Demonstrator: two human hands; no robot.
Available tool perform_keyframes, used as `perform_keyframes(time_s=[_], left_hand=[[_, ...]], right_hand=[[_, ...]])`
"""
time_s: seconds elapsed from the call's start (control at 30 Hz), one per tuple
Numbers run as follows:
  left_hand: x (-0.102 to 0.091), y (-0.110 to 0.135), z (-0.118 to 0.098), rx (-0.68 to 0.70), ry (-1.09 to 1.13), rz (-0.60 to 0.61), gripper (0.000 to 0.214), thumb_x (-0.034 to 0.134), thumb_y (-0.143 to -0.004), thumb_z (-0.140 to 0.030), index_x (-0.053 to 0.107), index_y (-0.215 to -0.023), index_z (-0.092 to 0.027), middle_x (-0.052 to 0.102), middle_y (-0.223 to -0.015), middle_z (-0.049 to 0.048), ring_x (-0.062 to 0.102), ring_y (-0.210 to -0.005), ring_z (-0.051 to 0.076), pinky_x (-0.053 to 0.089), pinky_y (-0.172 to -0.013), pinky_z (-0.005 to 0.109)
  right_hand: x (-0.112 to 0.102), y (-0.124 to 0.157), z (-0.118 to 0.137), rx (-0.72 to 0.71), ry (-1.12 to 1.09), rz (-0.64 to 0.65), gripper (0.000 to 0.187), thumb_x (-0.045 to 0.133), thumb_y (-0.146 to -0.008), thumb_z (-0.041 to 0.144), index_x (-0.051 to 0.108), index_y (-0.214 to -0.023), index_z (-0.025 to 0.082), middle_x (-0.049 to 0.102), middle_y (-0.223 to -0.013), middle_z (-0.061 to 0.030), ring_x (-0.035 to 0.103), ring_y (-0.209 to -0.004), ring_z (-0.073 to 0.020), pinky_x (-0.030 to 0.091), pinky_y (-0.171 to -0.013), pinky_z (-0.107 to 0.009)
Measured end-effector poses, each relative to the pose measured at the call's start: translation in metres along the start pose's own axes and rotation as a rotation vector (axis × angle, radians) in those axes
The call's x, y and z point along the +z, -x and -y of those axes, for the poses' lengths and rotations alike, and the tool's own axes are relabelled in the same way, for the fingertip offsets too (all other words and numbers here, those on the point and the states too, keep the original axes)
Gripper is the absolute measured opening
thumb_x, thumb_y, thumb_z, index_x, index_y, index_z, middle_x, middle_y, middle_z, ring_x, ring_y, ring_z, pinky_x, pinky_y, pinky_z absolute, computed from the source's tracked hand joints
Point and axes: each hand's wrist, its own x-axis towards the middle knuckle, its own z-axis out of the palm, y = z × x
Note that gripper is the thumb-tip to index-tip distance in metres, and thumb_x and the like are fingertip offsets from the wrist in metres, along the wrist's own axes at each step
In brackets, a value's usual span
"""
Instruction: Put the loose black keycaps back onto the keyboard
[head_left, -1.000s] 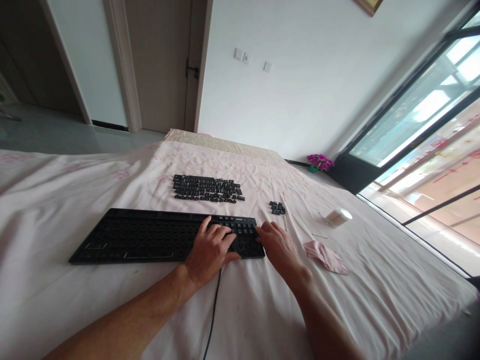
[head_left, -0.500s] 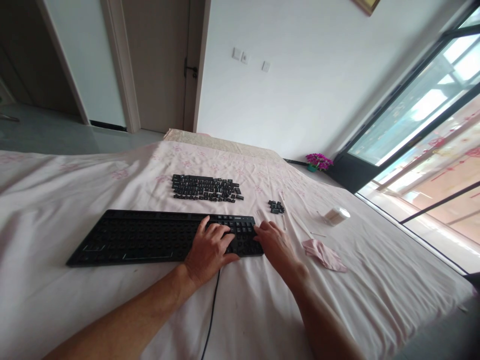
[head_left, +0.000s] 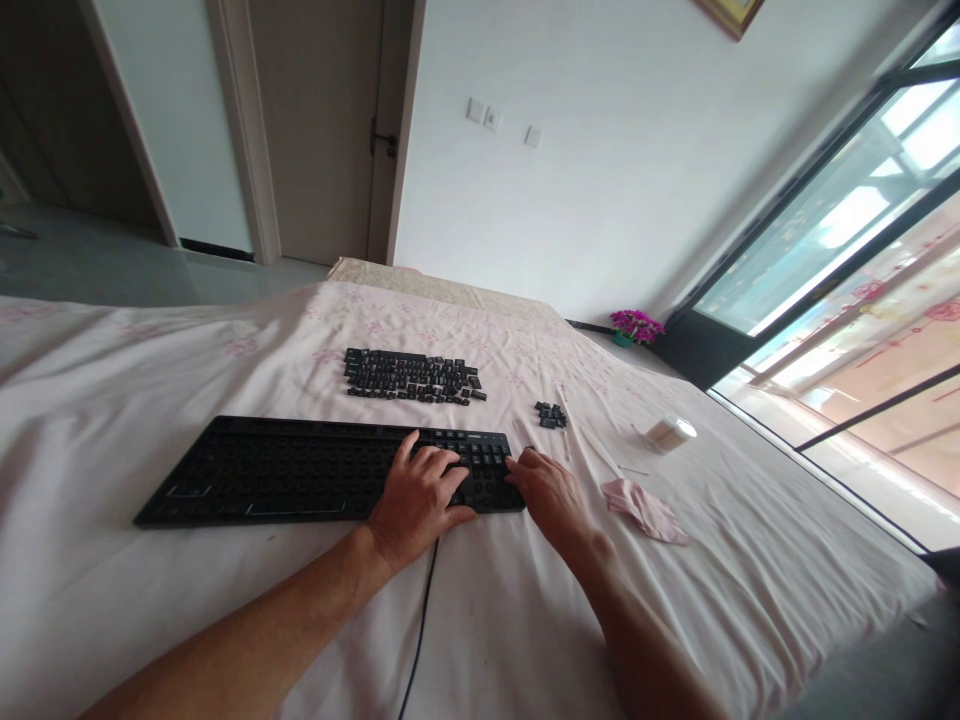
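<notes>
A white wall (head_left: 600, 180) rises beyond the bed (head_left: 300, 620) I work on, which is covered with a pale, wrinkled, pink-flowered sheet. Right before me on it lies the black keyboard (head_left: 277, 470), set crosswise, its number pad at the right end.

My 2 hands are both on it. The left hand (head_left: 416, 497) is spread open, palm down, just left of the number pad, its thumb at the front edge. The right hand (head_left: 553, 492) has its fingers bunched against the right edge; I cannot tell whether they pinch anything.

Behind the keyboard, well apart from it, loose black keycaps (head_left: 412, 378) lie in close rows. To the right of my right hand is a crumpled pink cloth (head_left: 645, 511), and just past it a white tub (head_left: 670, 434). A smaller cluster of keycaps (head_left: 551, 415) sits beyond my right fingers. Thin sticks (head_left: 634, 471) lie near the tub and that cluster.
</notes>
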Motion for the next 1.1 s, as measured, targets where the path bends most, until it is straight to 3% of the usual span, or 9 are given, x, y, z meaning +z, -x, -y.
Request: perform_keyframes(time_s=[0.17, 0.37, 0.6, 0.73, 0.97, 1.1], left_hand=[[0.000, -0.001, 0.000, -0.013, 0.004, 0.010, 0.046, 0.077, -0.070, -0.047, 0.068, -0.109, -0.024, 0.067, -0.112, 0.0043, 0.058, -0.105, 0.026, 0.021, -0.114, 0.057], [0.000, -0.001, 0.000, -0.001, 0.003, 0.003, 0.046, 0.076, -0.071, -0.046, 0.068, -0.110, -0.024, 0.067, -0.114, 0.0050, 0.058, -0.105, 0.026, 0.022, -0.113, 0.057], [0.001, 0.000, -0.001, -0.008, -0.004, -0.005, 0.043, 0.076, -0.072, -0.046, 0.069, -0.109, -0.025, 0.067, -0.113, 0.0056, 0.059, -0.106, 0.026, 0.024, -0.112, 0.056], [0.001, 0.000, -0.001, -0.006, -0.001, -0.011, 0.042, 0.074, -0.074, -0.046, 0.069, -0.109, -0.024, 0.067, -0.113, 0.0063, 0.059, -0.106, 0.026, 0.024, -0.112, 0.056], [0.001, 0.000, -0.002, -0.001, -0.003, -0.007, 0.041, 0.073, -0.076, -0.045, 0.068, -0.110, -0.024, 0.067, -0.113, 0.0063, 0.058, -0.106, 0.026, 0.024, -0.113, 0.057], [0.001, 0.001, -0.002, 0.015, -0.005, -0.028, 0.040, 0.072, -0.076, -0.046, 0.068, -0.109, -0.024, 0.067, -0.112, 0.0067, 0.059, -0.105, 0.026, 0.025, -0.112, 0.057]], right_hand=[[0.009, 0.011, 0.006, 0.009, 0.073, -0.002, 0.028, 0.044, -0.096, 0.018, 0.058, -0.120, 0.021, 0.061, -0.100, -0.0068, 0.057, -0.089, -0.0197, 0.036, -0.072, -0.030], [0.011, 0.017, 0.013, 0.033, 0.095, 0.026, 0.052, 0.040, -0.085, 0.003, 0.048, -0.134, 0.017, 0.059, -0.111, -0.0122, 0.055, -0.097, -0.0229, 0.037, -0.079, -0.033], [0.013, 0.024, 0.001, 0.102, -0.136, -0.057, 0.062, 0.036, -0.082, 0.000, 0.047, -0.139, 0.022, 0.065, -0.106, -0.0068, 0.059, -0.095, -0.0185, 0.040, -0.081, -0.027], [0.014, 0.029, -0.001, 0.155, -0.219, -0.138, 0.058, 0.035, -0.084, 0.002, 0.054, -0.134, 0.024, 0.066, -0.106, -0.0052, 0.060, -0.097, -0.0171, 0.041, -0.085, -0.026], [0.015, 0.027, 0.003, 0.057, -0.109, -0.080, 0.051, 0.041, -0.085, 0.004, 0.062, -0.126, 0.026, 0.066, -0.104, -0.0051, 0.059, -0.095, -0.0180, 0.040, -0.080, -0.027], [0.017, 0.026, 0.000, 0.096, -0.153, -0.119, 0.050, 0.041, -0.085, 0.004, 0.065, -0.121, 0.028, 0.066, -0.106, -0.0035, 0.060, -0.095, -0.0165, 0.041, -0.083, -0.026]])
